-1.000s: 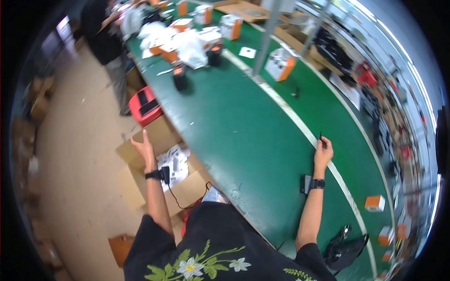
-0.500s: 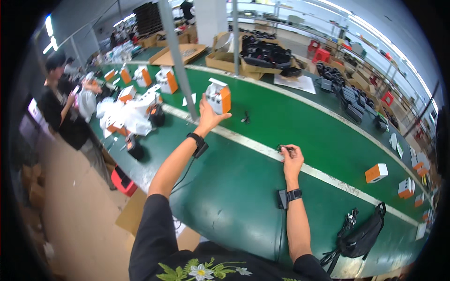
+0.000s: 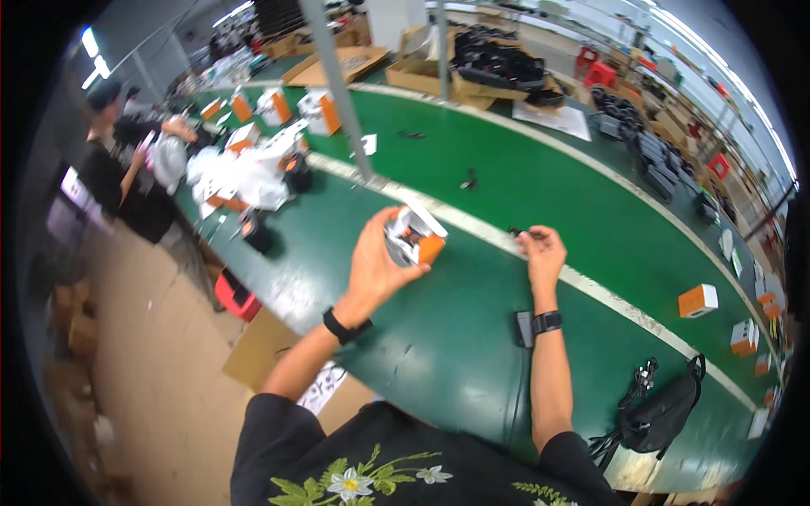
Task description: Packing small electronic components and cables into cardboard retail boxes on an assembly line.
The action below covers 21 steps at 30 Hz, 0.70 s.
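Note:
My left hand [image 3: 376,268] is wrapped round a small white and orange box [image 3: 432,248], held tilted above the near side of the table. The box's top is open with a flap raised, and something dark and grey shows inside. Over the white strip, my right hand [image 3: 547,255] pinches a small black cable [image 3: 515,232], mostly covered by the fingers. Another short black cable [image 3: 469,180] lies on the green belt beyond my hands, and a further dark piece [image 3: 412,134] lies farther back.
White and orange boxes [image 3: 320,114] stand on the belt at the far left, and another box [image 3: 698,301] at the right. White plastic bags [image 3: 240,179] lie left, near a co-worker [image 3: 126,169]. A metal post [image 3: 337,93] rises ahead. A black bag [image 3: 662,417] sits at the near right.
My left hand has brought the box from above the belt back toward me and tilted it, so its open top shows. My right hand keeps its pinch on the cable.

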{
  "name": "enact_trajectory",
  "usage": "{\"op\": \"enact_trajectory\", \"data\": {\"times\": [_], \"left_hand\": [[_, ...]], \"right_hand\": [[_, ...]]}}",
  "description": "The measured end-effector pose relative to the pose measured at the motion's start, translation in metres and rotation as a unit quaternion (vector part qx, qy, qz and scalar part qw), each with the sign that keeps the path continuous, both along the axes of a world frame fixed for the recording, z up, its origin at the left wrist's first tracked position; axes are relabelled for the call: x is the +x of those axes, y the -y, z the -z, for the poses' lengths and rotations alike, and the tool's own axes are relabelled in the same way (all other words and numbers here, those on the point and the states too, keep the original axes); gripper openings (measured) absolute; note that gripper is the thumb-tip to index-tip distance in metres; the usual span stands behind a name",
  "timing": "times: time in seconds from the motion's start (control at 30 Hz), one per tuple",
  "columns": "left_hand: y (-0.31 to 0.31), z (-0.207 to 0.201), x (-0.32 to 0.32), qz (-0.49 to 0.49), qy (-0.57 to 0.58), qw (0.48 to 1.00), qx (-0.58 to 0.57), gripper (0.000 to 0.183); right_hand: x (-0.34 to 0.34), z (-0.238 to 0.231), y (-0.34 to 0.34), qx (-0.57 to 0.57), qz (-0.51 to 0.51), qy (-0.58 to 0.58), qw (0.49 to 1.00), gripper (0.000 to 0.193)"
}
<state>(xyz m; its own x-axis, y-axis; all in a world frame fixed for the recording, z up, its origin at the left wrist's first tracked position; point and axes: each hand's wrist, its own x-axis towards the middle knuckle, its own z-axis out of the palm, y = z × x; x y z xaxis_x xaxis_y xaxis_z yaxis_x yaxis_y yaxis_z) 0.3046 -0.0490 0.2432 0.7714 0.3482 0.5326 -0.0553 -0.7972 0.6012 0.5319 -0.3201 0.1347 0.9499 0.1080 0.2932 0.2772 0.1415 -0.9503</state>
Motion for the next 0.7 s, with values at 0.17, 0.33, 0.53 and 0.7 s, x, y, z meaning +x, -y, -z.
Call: {"op": "enact_trajectory", "data": {"times": [0.17, 0.33, 0.53, 0.7], "left_hand": [[0.064, 0.032, -0.103, -0.180, -0.028, 0.980, -0.080, 0.107], [0.082, 0.031, -0.146, -0.196, 0.057, 0.973, -0.112, 0.098], [0.072, 0.032, -0.147, -0.169, 0.087, 0.970, -0.151, 0.092], [0.063, 0.035, -0.148, -0.122, 0.116, 0.967, -0.190, 0.076]], "right_hand": [[-0.081, -0.125, -0.025, 0.035, -0.165, 0.017, 0.986, 0.029], [-0.222, -0.195, -0.034, -0.190, -0.298, 0.141, 0.925, 0.019], [-0.254, -0.145, -0.072, -0.259, -0.122, 0.328, 0.900, 0.027], [-0.254, -0.136, -0.078, -0.298, -0.077, 0.375, 0.874, 0.023]]}}
